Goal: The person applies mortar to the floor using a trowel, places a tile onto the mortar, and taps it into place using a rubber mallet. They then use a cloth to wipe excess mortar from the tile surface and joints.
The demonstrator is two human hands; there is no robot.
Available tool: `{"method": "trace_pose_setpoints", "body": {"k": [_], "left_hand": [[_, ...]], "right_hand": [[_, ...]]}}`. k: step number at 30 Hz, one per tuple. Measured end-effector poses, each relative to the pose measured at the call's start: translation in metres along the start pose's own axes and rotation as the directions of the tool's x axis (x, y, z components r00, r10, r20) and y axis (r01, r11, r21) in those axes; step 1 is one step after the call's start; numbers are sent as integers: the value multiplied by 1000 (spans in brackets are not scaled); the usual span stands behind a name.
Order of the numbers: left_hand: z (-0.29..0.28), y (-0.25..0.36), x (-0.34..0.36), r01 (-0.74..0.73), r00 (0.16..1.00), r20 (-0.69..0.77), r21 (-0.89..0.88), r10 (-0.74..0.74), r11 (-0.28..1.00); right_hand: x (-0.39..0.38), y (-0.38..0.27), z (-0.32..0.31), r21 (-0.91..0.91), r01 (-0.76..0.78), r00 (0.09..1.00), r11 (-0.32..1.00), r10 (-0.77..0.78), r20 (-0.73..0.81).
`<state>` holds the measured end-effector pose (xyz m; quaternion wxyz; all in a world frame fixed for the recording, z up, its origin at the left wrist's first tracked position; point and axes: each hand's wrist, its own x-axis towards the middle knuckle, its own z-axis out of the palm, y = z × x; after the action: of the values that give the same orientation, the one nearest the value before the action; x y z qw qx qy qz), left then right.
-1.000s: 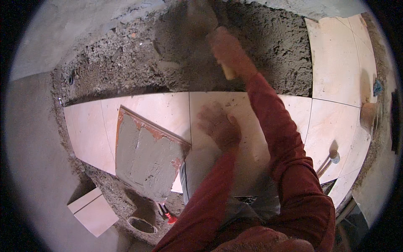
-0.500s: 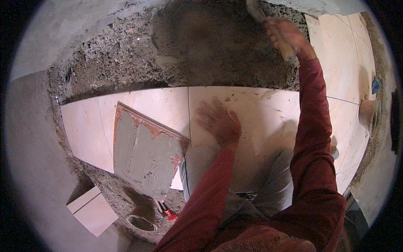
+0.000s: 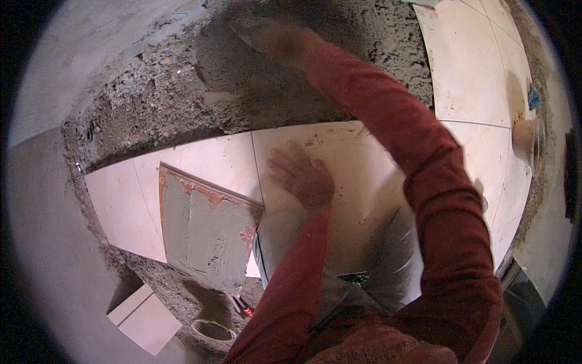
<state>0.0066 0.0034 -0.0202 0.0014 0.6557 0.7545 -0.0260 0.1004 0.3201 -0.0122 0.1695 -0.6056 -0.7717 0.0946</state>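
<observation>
My left hand [image 3: 303, 176] lies flat with its fingers spread on a laid beige floor tile [image 3: 357, 164]. At the top, blurred by motion, my right hand [image 3: 285, 45] grips a trowel [image 3: 245, 33] over a dark, wet mortar bed [image 3: 273, 91]. The trowel's handle is hidden by the hand. To the left of my left hand, a loose tile [image 3: 209, 227] rests back side up, coated with grey mortar, its reddish clay showing along the edges. One corner comes close to my knee.
Rough gravelly ground [image 3: 133, 100] stretches left of the mortar bed. At the lower left are a cut tile piece [image 3: 145, 318], a round bucket-like opening [image 3: 213, 330] and a red-handled tool [image 3: 245, 308]. On the right sit a blue scrap [image 3: 533, 97] and a roll-like object [image 3: 524, 142].
My right hand has swept the trowel leftward across the mortar bed, the arm now reaching over it. My left hand stays flat on the tile; the view has shifted slightly.
</observation>
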Motion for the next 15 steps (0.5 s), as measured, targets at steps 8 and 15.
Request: {"method": "trace_pose_setpoints", "body": {"k": [8,15], "left_hand": [[-4,2,-1,26,999,31,-159,-21,987],[-9,-6,-1,49,997,65,-160,-39,986]], "right_hand": [[-87,125,-149,-414,-55,940,908,187,285],[-124,151,-173,-342,-279,920,897,352,173]]}}
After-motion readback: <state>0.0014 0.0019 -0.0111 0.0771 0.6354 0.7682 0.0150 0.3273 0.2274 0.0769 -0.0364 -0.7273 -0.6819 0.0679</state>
